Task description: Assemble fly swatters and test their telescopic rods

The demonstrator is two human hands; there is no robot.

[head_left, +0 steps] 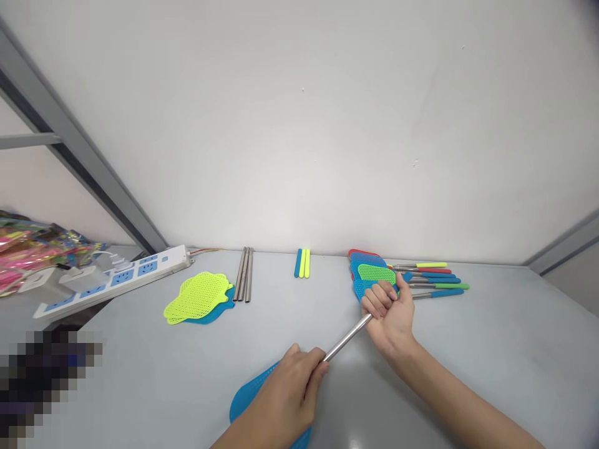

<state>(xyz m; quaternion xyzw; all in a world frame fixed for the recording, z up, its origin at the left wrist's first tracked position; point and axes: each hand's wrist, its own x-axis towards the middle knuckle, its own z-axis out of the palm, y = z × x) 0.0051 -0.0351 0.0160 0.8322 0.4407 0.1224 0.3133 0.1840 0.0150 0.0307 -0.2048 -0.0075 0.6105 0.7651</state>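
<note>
Nearest, a blue perforated swatter head (250, 396) shows under the left hand (297, 383), its fingers clenched on a smooth steel rod (347, 338); the right hand (390, 319) curls its fingers round the far end, apparently seating a handle (407, 275). Continuing likely calls for straight, firm pressure. Beyond the left fingers: yellow mesh (199, 296), cylindrical tubes (241, 274), round-ended grips (302, 263); behind the right, swatters (374, 272).

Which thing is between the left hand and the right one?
In the head view, a silver rod runs from the left hand to the right hand.
</note>
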